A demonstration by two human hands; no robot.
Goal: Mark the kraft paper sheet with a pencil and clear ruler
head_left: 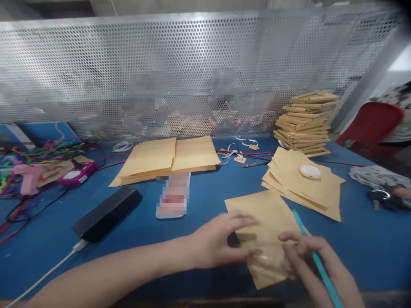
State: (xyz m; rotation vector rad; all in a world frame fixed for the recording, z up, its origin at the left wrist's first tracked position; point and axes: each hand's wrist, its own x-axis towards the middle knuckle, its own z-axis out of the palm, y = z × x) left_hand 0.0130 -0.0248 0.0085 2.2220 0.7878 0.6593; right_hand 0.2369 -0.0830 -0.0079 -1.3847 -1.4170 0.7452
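A brown paper sheet [266, 205] lies at an angle on the blue table in front of me. My left hand [218, 241] rests on its left side, fingers and thumb spread apart. A blurred, shiny patch [269, 256], perhaps clear plastic, shows on the paper between my hands. My right hand [316, 263] is at the sheet's right edge, with a thin teal pen-like stick [323, 271] held across its fingers. The right thumb and fingertips are bent close over the paper; motion blur hides whether they also pinch it.
Brown paper stacks lie at the back [192, 156] and right [298, 184], the right one under a white case [310, 172]. Wooden frames [305, 124] are piled behind. A phone [173, 196], black power bank [107, 214], pink glue gun [28, 177] and keys [379, 197] surround my hands.
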